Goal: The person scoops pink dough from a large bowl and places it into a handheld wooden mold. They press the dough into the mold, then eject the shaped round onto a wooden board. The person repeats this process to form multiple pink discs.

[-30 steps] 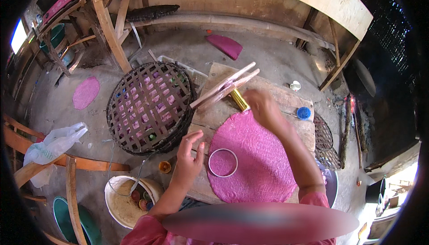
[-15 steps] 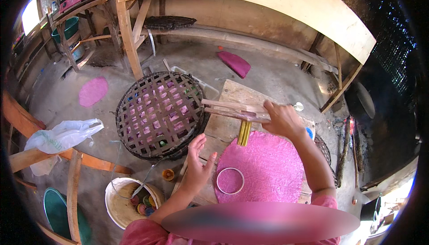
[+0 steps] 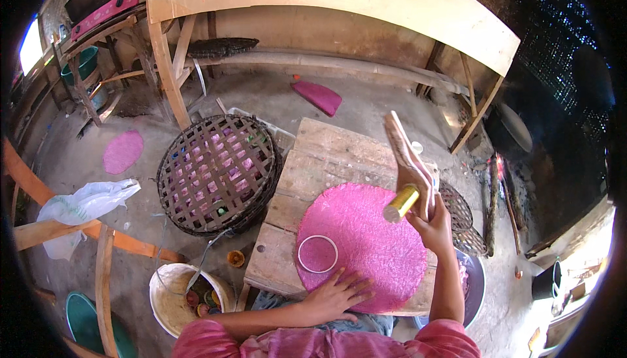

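A round pink sheet [image 3: 369,240] lies flat on a low wooden board table [image 3: 320,155]. My left hand [image 3: 336,292] rests with fingers spread on the sheet's near edge, next to a white ring [image 3: 317,253] that lies on the sheet. My right hand [image 3: 431,217] is raised above the sheet's right side and grips a yellow cylinder [image 3: 400,203] together with two flat pinkish wooden sticks [image 3: 405,152] that point up and away.
A round woven basket lid [image 3: 219,172] sits left of the table. A white bucket [image 3: 176,299] with small pots stands at lower left. A plastic bag [image 3: 78,204] lies on a wooden frame. A large wooden bench [image 3: 366,5] spans the back. A metal bowl [image 3: 477,286] sits at right.
My right hand has lifted the sticks and yellow cylinder from lying across the table to upright over the sheet's right side. My left hand has dropped onto the sheet's near edge.
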Action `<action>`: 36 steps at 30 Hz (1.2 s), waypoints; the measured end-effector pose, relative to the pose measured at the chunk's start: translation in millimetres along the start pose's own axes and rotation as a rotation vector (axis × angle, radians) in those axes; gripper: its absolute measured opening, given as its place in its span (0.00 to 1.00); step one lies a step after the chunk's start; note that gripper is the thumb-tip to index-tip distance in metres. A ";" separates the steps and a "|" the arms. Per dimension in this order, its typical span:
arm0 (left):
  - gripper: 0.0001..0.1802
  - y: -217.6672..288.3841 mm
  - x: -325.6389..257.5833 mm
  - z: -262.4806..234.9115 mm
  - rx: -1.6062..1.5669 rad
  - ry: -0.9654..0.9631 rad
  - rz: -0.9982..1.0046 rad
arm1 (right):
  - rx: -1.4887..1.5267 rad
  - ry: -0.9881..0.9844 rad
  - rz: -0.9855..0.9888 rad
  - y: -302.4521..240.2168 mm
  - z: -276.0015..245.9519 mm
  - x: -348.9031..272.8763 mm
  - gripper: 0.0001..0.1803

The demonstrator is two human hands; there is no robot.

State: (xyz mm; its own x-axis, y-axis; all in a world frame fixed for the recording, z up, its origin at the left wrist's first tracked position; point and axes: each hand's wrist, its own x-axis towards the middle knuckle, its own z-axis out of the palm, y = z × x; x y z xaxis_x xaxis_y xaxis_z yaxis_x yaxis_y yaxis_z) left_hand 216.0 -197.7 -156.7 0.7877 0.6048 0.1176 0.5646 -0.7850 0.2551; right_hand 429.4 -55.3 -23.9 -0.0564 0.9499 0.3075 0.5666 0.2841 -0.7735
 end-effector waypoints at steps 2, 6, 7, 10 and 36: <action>0.43 -8.9 10.0 8.9 0.047 0.025 -0.080 | 0.044 0.051 0.078 11.8 -11.8 -10.3 0.25; 0.39 -48.9 30.1 5.6 0.029 0.013 -0.164 | 0.110 0.070 0.256 24.1 -34.2 -24.9 0.24; 0.39 -55.4 34.1 2.9 0.019 0.022 -0.169 | 0.118 0.079 0.221 26.0 -36.5 -28.3 0.23; 0.41 -63.6 41.6 -12.1 -0.101 0.038 -0.164 | 0.113 0.125 0.117 30.6 -35.1 -36.9 0.25; 0.25 -79.7 16.7 -175.7 -0.999 0.086 -0.020 | -0.329 -0.620 -0.334 -85.9 -8.9 -24.4 0.27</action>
State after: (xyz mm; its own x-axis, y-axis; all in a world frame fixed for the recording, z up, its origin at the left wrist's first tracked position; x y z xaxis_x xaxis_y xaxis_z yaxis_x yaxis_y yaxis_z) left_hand 140.8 -101.4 -6.5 0.7372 0.6556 0.1633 0.0808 -0.3255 0.9421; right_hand 389.4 -104.1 39.9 -0.6618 0.7477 0.0544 0.6480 0.6071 -0.4600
